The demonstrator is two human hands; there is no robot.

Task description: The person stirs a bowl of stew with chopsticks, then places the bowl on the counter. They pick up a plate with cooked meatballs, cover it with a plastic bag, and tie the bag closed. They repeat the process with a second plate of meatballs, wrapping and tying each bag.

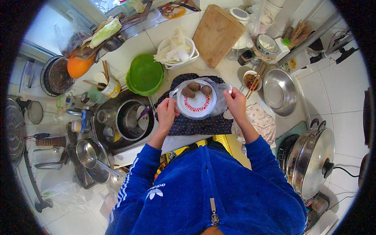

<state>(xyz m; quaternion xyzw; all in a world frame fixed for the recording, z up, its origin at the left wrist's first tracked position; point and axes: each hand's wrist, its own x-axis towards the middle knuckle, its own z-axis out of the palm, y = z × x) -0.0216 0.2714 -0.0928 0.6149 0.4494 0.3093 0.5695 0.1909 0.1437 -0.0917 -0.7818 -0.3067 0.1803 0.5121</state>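
Before me a white plate with a red pattern (196, 102) rests on a dark patterned cloth (202, 128). Several brown taro-like tubers (194, 86) lie on its far half. A clear plastic bag (221, 101) surrounds the plate, its film spreading out on both sides. My left hand (167, 111) pinches the film at the plate's left edge. On the right, my right hand (236, 101) grips a gathered corner of the bag, slightly away from the plate. Whether the film also runs beneath the plate cannot be seen.
A green basin (146, 75), a white basket of cabbage leaves (176, 51) and a wooden cutting board (218, 33) stand behind. At left, a sink holds a metal pot (132, 119). At right are a sauce bowl with chopsticks (252, 80), a steel basin (280, 92) and a lidded steamer (312, 158).
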